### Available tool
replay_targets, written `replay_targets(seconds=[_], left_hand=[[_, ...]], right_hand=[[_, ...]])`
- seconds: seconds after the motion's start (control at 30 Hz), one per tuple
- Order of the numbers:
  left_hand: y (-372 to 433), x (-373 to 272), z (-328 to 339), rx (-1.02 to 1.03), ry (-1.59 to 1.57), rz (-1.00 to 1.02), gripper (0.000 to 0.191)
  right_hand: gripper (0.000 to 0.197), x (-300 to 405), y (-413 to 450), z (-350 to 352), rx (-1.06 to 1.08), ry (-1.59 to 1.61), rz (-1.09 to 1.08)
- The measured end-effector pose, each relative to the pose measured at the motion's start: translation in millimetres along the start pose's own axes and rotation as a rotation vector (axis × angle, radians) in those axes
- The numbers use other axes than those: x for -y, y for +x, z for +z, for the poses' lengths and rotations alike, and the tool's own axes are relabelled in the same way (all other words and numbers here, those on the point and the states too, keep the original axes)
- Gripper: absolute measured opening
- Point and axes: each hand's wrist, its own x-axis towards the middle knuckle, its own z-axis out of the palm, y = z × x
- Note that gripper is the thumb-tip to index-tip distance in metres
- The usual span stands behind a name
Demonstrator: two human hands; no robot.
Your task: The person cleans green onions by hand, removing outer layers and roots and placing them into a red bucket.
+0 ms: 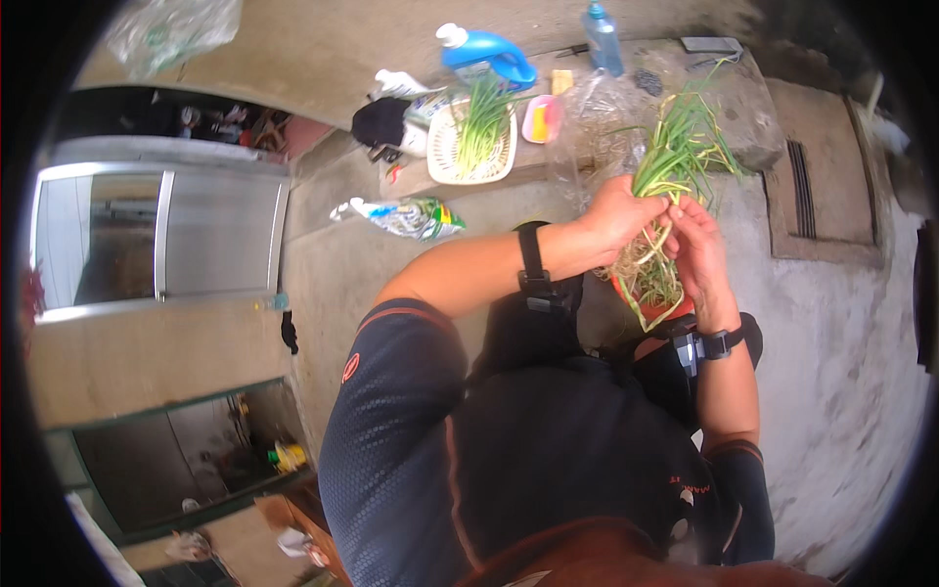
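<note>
My left hand (623, 219) grips a bunch of scallions (678, 150), their green leaves pointing away from me and pale stems with stringy roots hanging below the fist. Close against it, my right hand (695, 238) pinches a stem of the bunch between thumb and fingers. Below both hands, by my knees, an orange-red container (675, 311) is partly hidden and holds leafy scraps and roots. One long, limp stalk (644, 312) droops over it. Farther off on the left, a cream plastic basket (440, 150) holds more scallions (480, 128) lying together.
A clear plastic bag (579, 117) spreads over the concrete ledge beside a pink dish (530, 126). Behind stand a blue detergent jug (488, 55) and a blue bottle (604, 44). A printed pouch (418, 220) lies on the floor. A slotted cover (829, 176) is at right.
</note>
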Motion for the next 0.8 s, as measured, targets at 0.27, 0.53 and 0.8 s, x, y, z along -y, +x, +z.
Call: replay_targets(seconds=[0.27, 0.53, 0.8], left_hand=[[-38.5, 64.0, 1.9, -0.240, -0.235, 0.076, 0.013], [23.2, 82.2, -34.6, -0.252, -0.309, 0.096, 0.009], [41.3, 68.4, -56.1, -0.219, -0.270, 0.042, 0.019]], right_hand=[[0.008, -20.9, 16.6, -58.0, -0.094, -0.175, -0.084], [0.029, -50.5, 16.0, -72.1, -0.308, -1.231, -0.456], [0.028, -48.5, 14.7, -94.4, -0.533, -1.271, -0.347]])
